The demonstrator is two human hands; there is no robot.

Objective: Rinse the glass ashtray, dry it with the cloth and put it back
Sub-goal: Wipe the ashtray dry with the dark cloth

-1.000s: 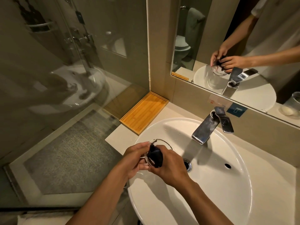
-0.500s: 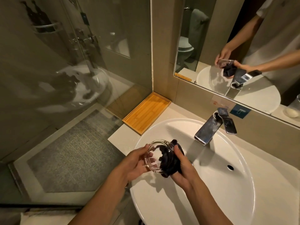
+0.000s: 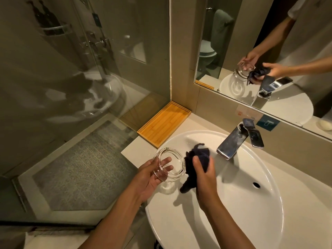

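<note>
The round clear glass ashtray [image 3: 173, 164] is tilted with its open side toward me, held from below and behind by my left hand [image 3: 150, 176] over the left rim of the white basin [image 3: 242, 203]. Fingers of that hand show through the glass. A bunched dark blue cloth [image 3: 195, 162] is gripped in my right hand [image 3: 203, 174], just right of the ashtray and apart from it. A loose end of the cloth hangs down over the basin.
A chrome tap [image 3: 237, 139] stands at the back of the basin, no water running. A bamboo tray [image 3: 164, 124] lies on the counter in the corner by the glass shower screen [image 3: 89, 69]. A mirror [image 3: 269, 51] hangs above the counter.
The cloth has come out of the ashtray and moved right with my right hand. My left hand has turned the ashtray's open side toward me and shifted it slightly left.
</note>
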